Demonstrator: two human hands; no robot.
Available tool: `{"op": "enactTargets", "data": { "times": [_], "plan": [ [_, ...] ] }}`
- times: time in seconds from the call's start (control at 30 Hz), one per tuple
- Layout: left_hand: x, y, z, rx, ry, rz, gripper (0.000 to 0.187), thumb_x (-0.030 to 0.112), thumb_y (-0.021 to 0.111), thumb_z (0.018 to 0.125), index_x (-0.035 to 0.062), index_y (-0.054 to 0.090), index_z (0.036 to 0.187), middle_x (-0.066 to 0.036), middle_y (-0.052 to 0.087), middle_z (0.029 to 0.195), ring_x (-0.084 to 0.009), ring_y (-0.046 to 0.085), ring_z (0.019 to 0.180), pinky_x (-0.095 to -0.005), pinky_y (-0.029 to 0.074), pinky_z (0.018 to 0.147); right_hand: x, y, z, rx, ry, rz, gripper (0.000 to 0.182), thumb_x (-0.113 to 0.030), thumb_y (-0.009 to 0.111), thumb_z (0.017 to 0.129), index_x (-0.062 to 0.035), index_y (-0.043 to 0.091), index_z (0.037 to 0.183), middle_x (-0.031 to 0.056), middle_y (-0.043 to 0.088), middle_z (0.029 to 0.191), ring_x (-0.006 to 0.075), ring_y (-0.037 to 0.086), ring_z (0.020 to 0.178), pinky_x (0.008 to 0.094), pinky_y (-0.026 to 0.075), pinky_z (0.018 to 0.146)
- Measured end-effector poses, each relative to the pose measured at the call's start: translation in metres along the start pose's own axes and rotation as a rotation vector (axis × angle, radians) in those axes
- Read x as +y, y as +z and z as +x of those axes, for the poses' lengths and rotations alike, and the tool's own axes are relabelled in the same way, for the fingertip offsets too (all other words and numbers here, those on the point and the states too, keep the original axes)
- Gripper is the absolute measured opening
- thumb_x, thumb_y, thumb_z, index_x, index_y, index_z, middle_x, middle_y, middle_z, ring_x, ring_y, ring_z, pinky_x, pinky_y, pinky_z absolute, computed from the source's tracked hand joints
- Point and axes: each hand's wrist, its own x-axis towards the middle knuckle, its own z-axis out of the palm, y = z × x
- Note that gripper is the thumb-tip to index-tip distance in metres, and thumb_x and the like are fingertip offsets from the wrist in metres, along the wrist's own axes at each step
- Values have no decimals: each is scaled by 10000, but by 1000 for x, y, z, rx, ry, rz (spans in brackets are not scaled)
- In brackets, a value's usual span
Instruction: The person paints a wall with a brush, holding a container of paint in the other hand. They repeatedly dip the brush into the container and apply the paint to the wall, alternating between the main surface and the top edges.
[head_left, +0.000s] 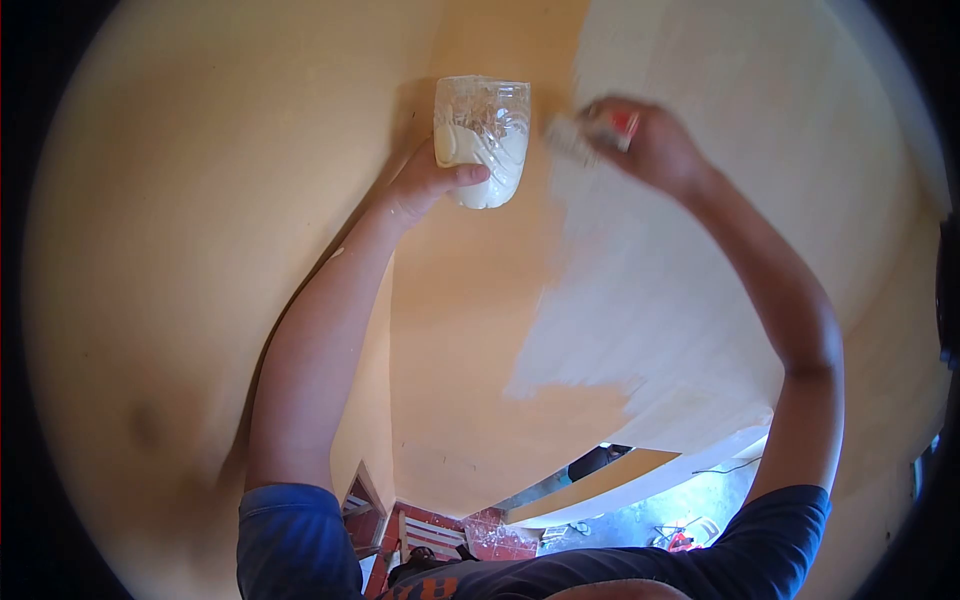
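— Two hands up at once? What is in each?

— My left hand (425,185) grips a cut-off plastic bottle (483,140), fingers (468,176) wrapped round its ribbed lower half. It is clear, with moulded grooves, and holds thick, cream-white paint. I would say I keep it upright and close so nothing spills and the dip is short.

— And the other?

— My right hand (650,145) is clenched on a paintbrush (585,135), just right of the bottle. The bristles look pale and blurred; the handle shows a bit of red at my fingers.

— Where does the brush sit?

— Against the ceiling (250,200), a smooth tan surface. To the right of the bottle and below it spreads a whitish, streaky painted patch (650,300) with a ragged edge; left of the bottle the tan is bare. My blue sleeves (290,540) show far below the bottle.
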Motion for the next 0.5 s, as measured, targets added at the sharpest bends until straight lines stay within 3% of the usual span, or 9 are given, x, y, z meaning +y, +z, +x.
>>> {"op": "enactTargets", "data": {
  "times": [0.1,0.2,0.27,0.33,0.4,0.43,0.5],
  "plan": [
    [-3,-1,-2,1,-50,-20,745,334,790,616,57,465,1226,-73,557,1147,-204,497,1099,-354,389,947,24,-35,36,300,9,-157,229,-136,624,771,-100,590,995,86,607,935,301,583,839,366,490,730],
    [3,1,-2,1,-51,-4,758,342,792,612,57,460,1231,-75,556,1150,-208,497,1100,-356,386,949,-5,-58,40,312,-20,-284,127,-101,586,824,-36,581,933,137,627,890,292,627,818,334,508,704],
    [2,0,-3,3,-30,1,762,347,791,614,55,458,1234,-76,556,1152,-210,498,1100,-356,385,951,25,-30,27,301,-307,-444,266,-98,608,719,-116,590,984,56,591,882,270,577,811,343,495,708],
    [-1,-1,-2,3,-58,-14,773,351,794,611,54,456,1239,-78,554,1156,-212,496,1102,-356,380,956,2,1,-4,132,-427,-474,280,-86,594,677,-104,583,957,45,578,864,227,577,797,325,502,684],
    [-1,-1,-2,7,-37,-17,780,353,796,609,54,453,1243,-78,553,1158,-211,492,1108,-355,378,958,-20,17,-29,-56,-440,-278,286,-85,594,664,-107,578,948,49,549,801,223,576,781,335,507,650],
    [-1,0,-2,14,-19,-15,787,355,797,607,55,451,1246,-77,552,1160,-209,488,1115,-354,377,960,-32,20,-38,-187,-404,-170,253,-92,620,691,-107,576,940,52,527,772,219,574,769,341,504,635],
    [0,0,-2,0,-18,-17,789,351,796,607,55,447,1249,-77,547,1166,-207,482,1122,-353,376,961,-43,15,-39,-271,-264,-4,185,-77,675,714,-62,595,879,64,609,850,232,605,785,319,510,651]
  ]
}}
